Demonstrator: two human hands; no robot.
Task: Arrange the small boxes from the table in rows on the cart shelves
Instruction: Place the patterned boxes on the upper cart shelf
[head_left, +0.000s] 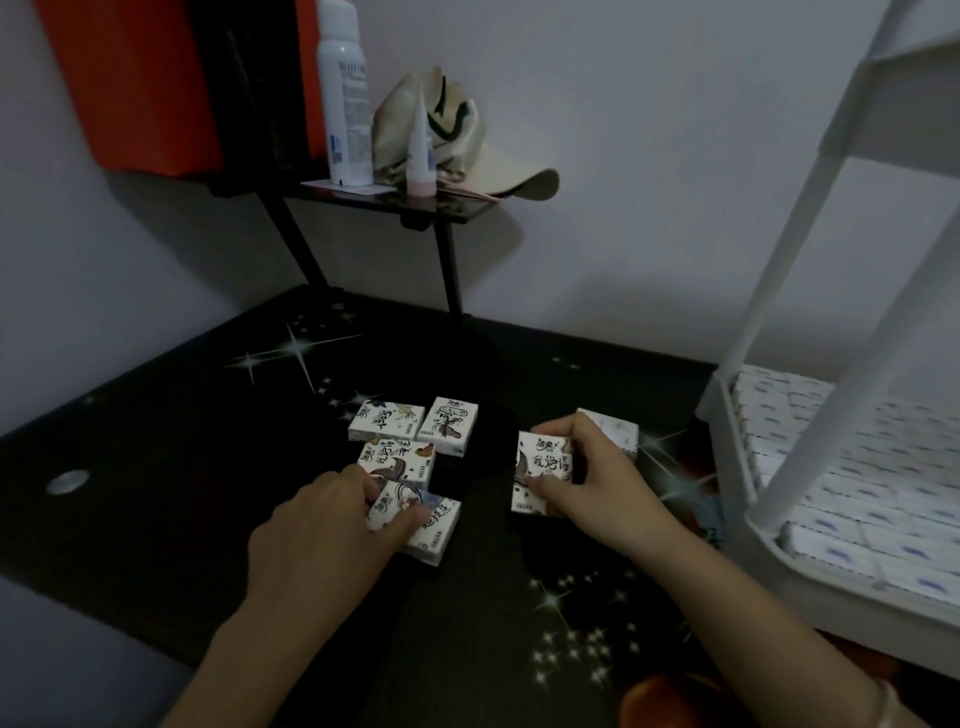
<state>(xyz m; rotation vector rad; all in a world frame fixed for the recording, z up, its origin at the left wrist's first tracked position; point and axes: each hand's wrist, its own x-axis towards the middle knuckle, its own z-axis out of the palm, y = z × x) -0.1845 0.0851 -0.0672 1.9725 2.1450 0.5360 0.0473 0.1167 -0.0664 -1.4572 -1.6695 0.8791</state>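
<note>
The left hand (322, 525) grips a small box (428, 527) on the dark table (156, 493). Three more boxes (395, 423) lie just beyond its fingertips. The right hand (597, 480) holds a second box (543, 470), with a further box (618, 431) behind its knuckles. Right of it, the cart shelf (756, 519) carries rows of white boxes (857, 493).

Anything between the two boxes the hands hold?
Head view: only bare table separates the left box, in the left hand, from the right box in the right hand.
</note>
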